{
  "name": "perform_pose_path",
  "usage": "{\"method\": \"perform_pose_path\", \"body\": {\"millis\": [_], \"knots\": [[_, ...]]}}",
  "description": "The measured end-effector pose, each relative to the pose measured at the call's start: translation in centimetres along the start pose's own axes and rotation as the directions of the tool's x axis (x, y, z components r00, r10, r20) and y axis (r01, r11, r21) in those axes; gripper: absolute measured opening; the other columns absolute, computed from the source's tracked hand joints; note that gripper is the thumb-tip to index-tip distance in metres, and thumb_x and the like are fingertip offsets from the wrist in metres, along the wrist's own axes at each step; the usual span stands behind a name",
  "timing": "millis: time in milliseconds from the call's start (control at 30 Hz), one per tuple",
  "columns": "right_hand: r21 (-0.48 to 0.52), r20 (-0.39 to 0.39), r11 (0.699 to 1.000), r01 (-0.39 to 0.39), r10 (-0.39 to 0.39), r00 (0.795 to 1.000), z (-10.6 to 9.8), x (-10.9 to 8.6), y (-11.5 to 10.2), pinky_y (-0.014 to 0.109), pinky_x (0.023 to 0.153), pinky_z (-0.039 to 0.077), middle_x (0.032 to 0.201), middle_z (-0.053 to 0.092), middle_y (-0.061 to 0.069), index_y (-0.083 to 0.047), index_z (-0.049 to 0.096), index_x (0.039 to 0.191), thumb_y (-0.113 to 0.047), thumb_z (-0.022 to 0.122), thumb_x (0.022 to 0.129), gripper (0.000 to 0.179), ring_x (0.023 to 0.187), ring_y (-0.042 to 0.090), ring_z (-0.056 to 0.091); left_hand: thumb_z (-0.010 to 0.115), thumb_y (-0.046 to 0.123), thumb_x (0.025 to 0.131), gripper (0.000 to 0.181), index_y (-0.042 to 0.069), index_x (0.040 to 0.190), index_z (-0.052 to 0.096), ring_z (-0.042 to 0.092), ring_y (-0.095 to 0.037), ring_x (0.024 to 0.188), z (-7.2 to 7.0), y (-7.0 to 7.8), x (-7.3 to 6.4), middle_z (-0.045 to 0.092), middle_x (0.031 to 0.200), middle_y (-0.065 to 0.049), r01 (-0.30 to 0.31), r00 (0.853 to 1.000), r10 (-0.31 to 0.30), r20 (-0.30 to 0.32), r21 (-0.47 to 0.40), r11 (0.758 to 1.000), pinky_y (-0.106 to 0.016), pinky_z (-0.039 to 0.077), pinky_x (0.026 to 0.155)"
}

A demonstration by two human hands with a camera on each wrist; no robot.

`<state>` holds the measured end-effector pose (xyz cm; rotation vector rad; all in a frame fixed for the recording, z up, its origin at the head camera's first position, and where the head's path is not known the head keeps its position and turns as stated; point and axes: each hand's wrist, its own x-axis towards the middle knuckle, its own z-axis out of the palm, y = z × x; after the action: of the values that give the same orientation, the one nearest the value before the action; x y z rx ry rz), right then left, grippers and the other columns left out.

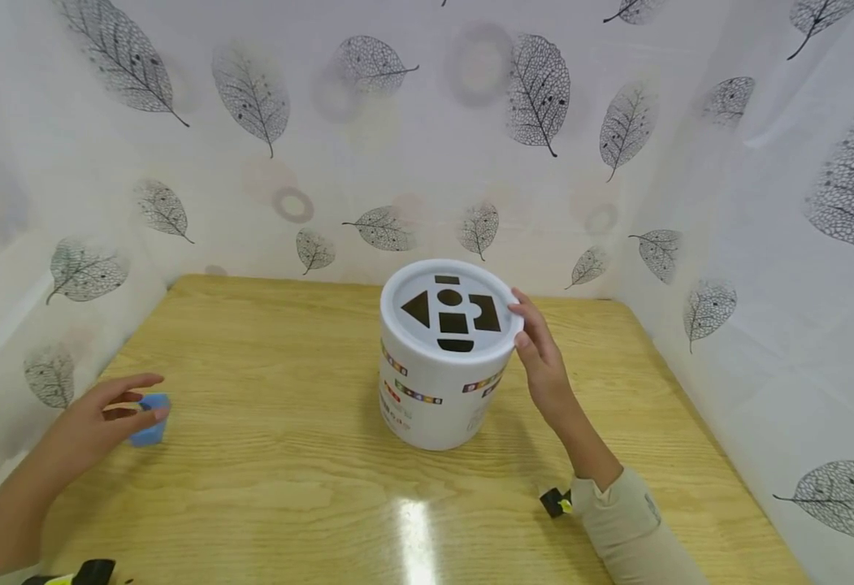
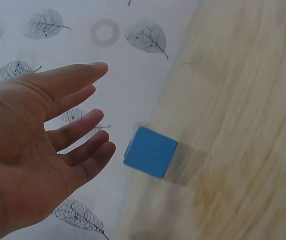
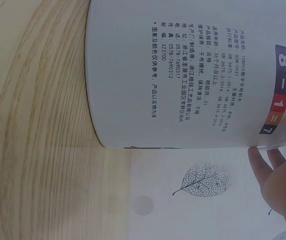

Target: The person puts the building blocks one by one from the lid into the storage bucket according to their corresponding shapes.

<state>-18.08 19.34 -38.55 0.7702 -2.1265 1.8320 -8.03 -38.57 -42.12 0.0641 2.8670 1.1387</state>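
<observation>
A white cylindrical bucket (image 1: pixel 437 390) stands upright at the middle of the wooden table (image 1: pixel 280 487). Its lid (image 1: pixel 412 329) has several dark shape cut-outs, and printed text covers its side (image 3: pixel 193 70). My right hand (image 1: pixel 523 325) rests with fairly straight fingers against the lid's right rim; its fingertips (image 3: pixel 275 157) show at the bucket's edge. A small blue cube (image 1: pixel 150 422) lies on the table at the left edge. My left hand (image 1: pixel 150 398) hovers over it with spread fingers (image 2: pixel 90 120), a little apart from the cube (image 2: pixel 150 151).
White curtains printed with grey leaves (image 1: pixel 536 89) close in the table at the back, left and right. Bare wood (image 1: pixel 266 349) lies between the cube and the bucket. A black and yellow wrist mount (image 1: pixel 554 502) sits at my right sleeve.
</observation>
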Motion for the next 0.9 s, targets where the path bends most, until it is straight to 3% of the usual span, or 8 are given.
{"method": "perform_pose_path", "body": {"millis": [133, 233, 267, 367, 467, 533, 700, 900], "knots": [[-0.01, -0.007, 1.0, -0.003, 0.003, 1.0, -0.2, -0.1, 0.0, 0.019, 0.117, 0.029, 0.166, 0.025, -0.005, -0.004, 0.041, 0.147, -0.021, 0.038, 0.109, 0.042, 0.155, 0.019, 0.02, 0.064, 0.028, 0.101, 0.066, 0.001, 0.154, 0.034, 0.039, 0.003, 0.113, 0.2, -1.5, 0.0, 0.033, 0.151, -0.02, -0.033, 0.999, 0.033, 0.005, 0.0, 0.999, -0.006, 0.042, 0.077], [-0.011, -0.006, 1.0, -0.004, 0.004, 1.0, -0.4, -0.3, -0.1, 0.019, 0.117, 0.029, 0.166, 0.025, -0.005, -0.004, 0.04, 0.148, -0.021, 0.038, 0.109, 0.042, 0.155, 0.02, 0.02, 0.064, 0.026, 0.1, 0.07, 0.002, 0.156, 0.03, 0.045, -0.021, 0.123, 0.3, -2.3, 0.1, 0.03, 0.155, -0.024, -0.037, 0.999, 0.037, 0.03, -0.006, 0.999, -0.006, 0.041, 0.077], [-0.009, -0.007, 1.0, -0.005, 0.005, 1.0, -0.5, -0.3, -0.1, 0.019, 0.116, 0.029, 0.166, 0.025, -0.005, -0.004, 0.04, 0.148, -0.021, 0.038, 0.109, 0.042, 0.155, 0.02, 0.02, 0.064, 0.026, 0.1, 0.071, 0.003, 0.157, 0.028, 0.045, -0.023, 0.125, 0.3, -2.6, 0.1, 0.029, 0.157, -0.025, -0.033, 0.999, 0.033, 0.039, -0.008, 0.999, -0.011, 0.044, 0.08], [-0.006, -0.008, 1.0, -0.008, 0.007, 1.0, -0.6, -0.5, -0.1, 0.019, 0.116, 0.03, 0.166, 0.024, -0.005, -0.004, 0.04, 0.148, -0.021, 0.038, 0.109, 0.043, 0.155, 0.021, 0.02, 0.062, 0.027, 0.101, 0.077, 0.002, 0.159, 0.018, 0.038, -0.06, 0.124, 0.3, -2.8, 0.2, 0.023, 0.154, -0.039, 0.009, 0.995, -0.006, 0.099, -0.027, 1.0, -0.036, 0.053, 0.087], [-0.006, -0.009, 1.0, -0.014, 0.014, 1.0, -0.8, -0.7, -0.1, 0.019, 0.116, 0.03, 0.166, 0.024, -0.006, -0.005, 0.04, 0.149, -0.021, 0.038, 0.109, 0.043, 0.155, 0.02, 0.019, 0.062, 0.029, 0.101, 0.082, -0.001, 0.159, 0.012, 0.035, -0.068, 0.125, 0.4, -2.9, 0.3, 0.018, 0.153, -0.045, 0.041, 0.988, -0.035, 0.151, -0.034, 0.999, -0.065, 0.049, 0.086], [-0.004, -0.01, 1.0, -0.015, 0.015, 1.0, -0.8, -0.8, -0.1, 0.019, 0.116, 0.03, 0.166, 0.024, -0.006, -0.006, 0.04, 0.149, -0.021, 0.038, 0.109, 0.043, 0.155, 0.02, 0.019, 0.062, 0.029, 0.101, 0.085, -0.003, 0.159, 0.008, 0.034, -0.069, 0.124, 0.5, -3.0, 0.4, 0.018, 0.151, -0.046, 0.052, 0.983, -0.045, 0.178, -0.035, 0.998, -0.067, 0.049, 0.086], [0.014, -0.01, 1.0, 0.012, -0.012, 1.0, -0.7, -0.5, 0.1, 0.02, 0.116, 0.031, 0.167, 0.024, -0.002, -0.004, 0.041, 0.147, -0.024, 0.04, 0.109, 0.043, 0.155, 0.023, 0.02, 0.063, 0.03, 0.101, 0.087, -0.004, 0.158, 0.008, 0.036, -0.069, 0.124, 0.7, -3.4, 0.3, 0.024, 0.147, -0.047, 0.059, 0.979, -0.055, 0.197, -0.015, 0.998, -0.045, 0.055, 0.083], [0.015, 0.014, 1.0, 0.012, -0.012, 1.0, -0.3, 0.0, 0.4, 0.022, 0.117, 0.031, 0.166, 0.024, -0.005, -0.006, 0.04, 0.148, -0.029, 0.041, 0.109, 0.045, 0.155, 0.02, 0.019, 0.066, 0.027, 0.099, 0.088, -0.004, 0.158, 0.009, 0.045, -0.066, 0.12, 0.6, -4.2, -0.3, 0.032, 0.142, -0.048, 0.051, 0.985, -0.053, 0.164, 0.021, 0.998, -0.024, 0.049, 0.073]]}}
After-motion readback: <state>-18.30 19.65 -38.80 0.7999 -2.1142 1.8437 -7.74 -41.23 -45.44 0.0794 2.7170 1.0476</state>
